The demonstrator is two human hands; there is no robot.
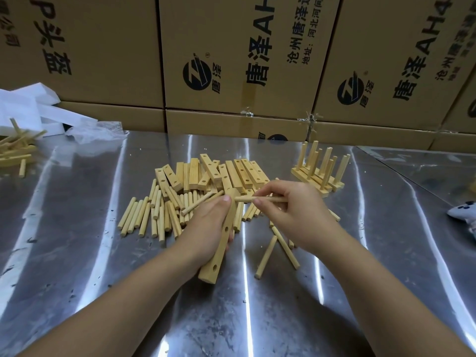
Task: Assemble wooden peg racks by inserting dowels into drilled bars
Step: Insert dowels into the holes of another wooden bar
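Wooden bar (pixel 214 265), just nearer than the pile (pixel 206 173), is gripped by the left hand (pixel 206 224) (braced for insertion); the right hand (pixel 292 208) has its fingers (pixel 270 188) pinching a dowel (pixel 243 199) at the bar's top end.

Views: one, wide-angle, worn on the head.
Position: above the near side of the steel table (pixel 77 228), over the person's own forearms.
Direction: forward and down, toward the stacked cartons (pixel 231 47) along the table's far edge.
Nearness: close, with the left hand (pixel 206 228) and right hand (pixel 291 210) just below mid-frame and the forearms entering from the bottom corners.
Coverage: table across the lower half, cartons across the upper half, cut off at the top.
Distortion: straight edges bowed near the borders.
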